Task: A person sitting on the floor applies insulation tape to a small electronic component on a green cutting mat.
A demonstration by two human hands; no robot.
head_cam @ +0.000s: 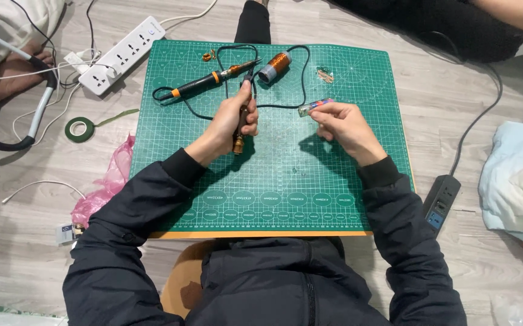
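Note:
My left hand (pixel 232 122) grips a brown-handled tool (pixel 242 111) upright over the green cutting mat (pixel 273 181), its tip pointing away from me. My right hand (pixel 345 125) pinches a small clear tube with red and blue parts (pixel 314 107) just above the mat. A black and orange soldering iron (pixel 213 79) lies on the mat beyond my left hand, its black cord looping around. A spool of copper wire (pixel 275 66) lies next to the iron's tip. Small copper bits (pixel 208 56) and a small wire piece (pixel 325 75) rest near the mat's far edge.
A white power strip (pixel 124 54) with cables lies left of the mat. A roll of green tape (pixel 80 128) and a pink plastic bag (pixel 107 181) lie on the wooden floor at left. A black power box (pixel 441 202) sits at right beside light blue cloth (pixel 518 181). Another person sits beyond the mat.

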